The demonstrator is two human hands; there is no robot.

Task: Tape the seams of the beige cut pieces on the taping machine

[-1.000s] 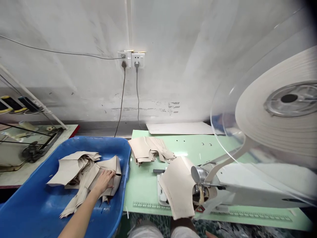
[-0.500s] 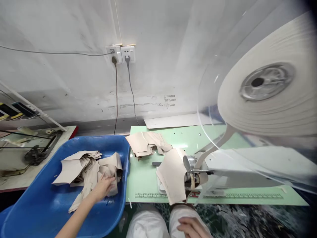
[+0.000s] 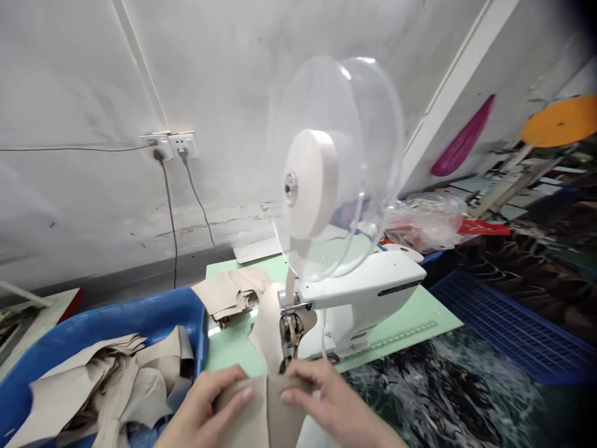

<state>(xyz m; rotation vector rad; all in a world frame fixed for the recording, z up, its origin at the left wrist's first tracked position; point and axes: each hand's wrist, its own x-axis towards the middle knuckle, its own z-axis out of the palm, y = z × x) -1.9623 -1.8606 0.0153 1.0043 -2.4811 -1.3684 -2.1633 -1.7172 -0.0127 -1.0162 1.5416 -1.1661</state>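
Here, a beige cut piece [image 3: 261, 414] lies at the near edge, just in front of the sewing machine's [image 3: 361, 298] presser foot. The left hand [image 3: 205, 407] pinches its left side with curled fingers, and the right hand [image 3: 326, 404] closes on its right side, fingertips almost meeting the left's.

Another beige piece [image 3: 268, 323] hangs up against the foot. Above the machine, a roll of white tape [image 3: 312, 180] sits between clear discs.

To the left, a blue tub [image 3: 140, 314] holds a loose heap of beige pieces [image 3: 93, 386]. A small stack of pieces [image 3: 231, 292] rests on the green table [image 3: 420, 311], just beyond the tub. A blue crate [image 3: 504, 330] stands to the right.
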